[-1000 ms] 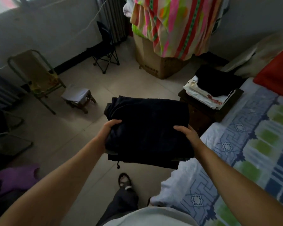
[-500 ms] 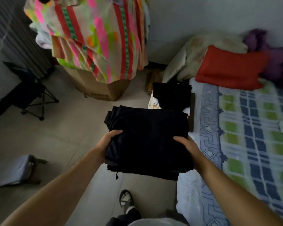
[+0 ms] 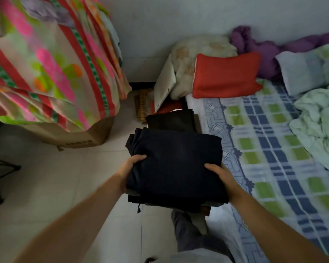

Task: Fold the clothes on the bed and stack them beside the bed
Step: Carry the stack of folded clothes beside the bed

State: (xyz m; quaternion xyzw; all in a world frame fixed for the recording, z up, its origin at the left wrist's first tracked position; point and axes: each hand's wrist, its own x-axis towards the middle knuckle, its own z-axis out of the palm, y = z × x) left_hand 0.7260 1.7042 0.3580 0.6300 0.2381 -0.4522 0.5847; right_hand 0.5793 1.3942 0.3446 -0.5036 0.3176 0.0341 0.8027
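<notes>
Both hands [image 3: 176,173] still grip the folded dark garment [image 3: 177,164] (view swung bedward [image 3: 273,149]).

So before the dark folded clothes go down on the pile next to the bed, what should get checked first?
1. Both hands holding the load: ok. The left hand and right hand grip opposite sides of the dark folded bundle.
2. Bundle tidy: mostly ok; a cord dangles from its near edge.
3. Landing spot visible: ok. The dark pile beside the bed shows just past the bundle.
4. Pile's top flat: cannot tell, it is partly hidden.
5. Bundle over the pile: not ok, it is short of it.
6. More to fold: not ok. A crumpled pale green garment lies on the bed.
</notes>
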